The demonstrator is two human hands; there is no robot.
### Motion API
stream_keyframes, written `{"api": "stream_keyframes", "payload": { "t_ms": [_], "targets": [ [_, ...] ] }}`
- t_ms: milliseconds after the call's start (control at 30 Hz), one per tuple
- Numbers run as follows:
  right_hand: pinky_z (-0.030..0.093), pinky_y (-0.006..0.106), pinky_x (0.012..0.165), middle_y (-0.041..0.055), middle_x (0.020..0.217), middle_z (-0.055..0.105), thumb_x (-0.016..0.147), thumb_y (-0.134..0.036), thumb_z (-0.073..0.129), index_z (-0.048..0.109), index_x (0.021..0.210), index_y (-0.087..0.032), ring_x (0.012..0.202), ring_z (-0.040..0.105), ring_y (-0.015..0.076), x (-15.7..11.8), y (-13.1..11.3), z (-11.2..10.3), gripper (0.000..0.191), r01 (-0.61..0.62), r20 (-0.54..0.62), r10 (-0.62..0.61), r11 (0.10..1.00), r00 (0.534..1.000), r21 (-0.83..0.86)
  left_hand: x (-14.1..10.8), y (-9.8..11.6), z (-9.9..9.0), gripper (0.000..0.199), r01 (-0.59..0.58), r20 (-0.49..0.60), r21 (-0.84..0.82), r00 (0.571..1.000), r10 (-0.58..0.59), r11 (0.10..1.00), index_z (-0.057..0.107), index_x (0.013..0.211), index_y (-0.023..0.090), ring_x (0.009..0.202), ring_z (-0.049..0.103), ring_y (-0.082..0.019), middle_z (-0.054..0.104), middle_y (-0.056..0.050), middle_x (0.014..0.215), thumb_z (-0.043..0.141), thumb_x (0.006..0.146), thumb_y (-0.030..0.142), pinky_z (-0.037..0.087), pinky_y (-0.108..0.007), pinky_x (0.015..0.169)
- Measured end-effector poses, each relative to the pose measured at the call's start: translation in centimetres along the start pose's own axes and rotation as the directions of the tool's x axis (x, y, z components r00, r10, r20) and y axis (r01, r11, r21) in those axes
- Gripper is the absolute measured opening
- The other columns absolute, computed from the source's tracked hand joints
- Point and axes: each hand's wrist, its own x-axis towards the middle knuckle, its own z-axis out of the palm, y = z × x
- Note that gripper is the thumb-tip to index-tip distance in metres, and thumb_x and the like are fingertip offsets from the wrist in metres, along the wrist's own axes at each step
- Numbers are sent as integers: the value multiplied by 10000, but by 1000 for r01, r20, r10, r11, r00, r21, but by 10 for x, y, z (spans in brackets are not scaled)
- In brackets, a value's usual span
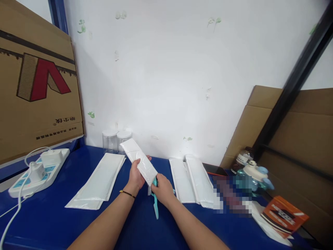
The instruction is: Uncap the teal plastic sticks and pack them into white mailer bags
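A long, flat white packet (139,158) with a glossy, creased film surface is tilted above the blue table. My left hand (136,175) is closed around its side, thumb on top. At the packet's near end is my right hand (163,189), fingers curled closed around a turquoise plastic item (156,207). Part of that item hangs below the hand, and a small bit shows beyond the knuckles; its exact kind is hidden. Similar white packets lie on the left (100,178) in an overlapping pile, and more white packets (200,180) lie on the right.
Two clear jars (109,142) with white lids stand by the wall. On the left, a power strip (39,173) has plugs and cables. An orange box (284,215), a turquoise bottle (253,178) and a brown bottle (241,160) are on the right. Cardboard (39,80) flanks the blue table (80,225).
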Motion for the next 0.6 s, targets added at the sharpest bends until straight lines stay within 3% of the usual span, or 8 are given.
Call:
{"api": "stream_keyframes", "payload": {
  "t_ms": [200,367,433,500,600],
  "targets": [
    [323,300,681,79,882,636,824,-352,468,566,859,-175,860,565,243,0,2,-4,205,54,60,-49,995,997,-87,9,7,-5,418,-4,-26,64,1000,6,998,623,1013,48,715,638,-228,686,-148,913,422,771,323,494,-309,627],
    [317,292,662,83,862,621,842,-344,443,554,833,-172,826,547,232,-1,3,-10,205,113,139,-98,988,986,-108,24,43,-14,318,-221,-112,116,966,234,968,641,910,79,813,626,-203,687,-98,814,420,779,266,486,-271,743],
    [318,289,663,75,865,612,849,-351,435,547,831,-177,824,537,224,-2,4,-12,208,129,161,-113,987,981,-95,25,62,-15,248,-362,-197,92,907,373,928,630,838,116,834,617,-180,676,-55,792,429,777,249,478,-248,789],
    [321,288,677,68,870,602,845,-348,444,542,830,-182,836,526,219,-2,5,-13,193,143,174,-126,986,977,-89,23,79,-13,178,-507,-312,93,802,509,857,601,780,149,818,609,-153,657,-14,757,449,770,239,474,-219,800],
    [328,292,702,63,889,581,829,-350,475,538,820,-188,855,509,216,-2,7,-13,175,167,183,-148,982,972,-92,16,95,-6,152,-622,-404,114,683,608,774,578,770,163,824,601,-133,639,5,753,450,774,245,475,-195,799]
  ]
}}
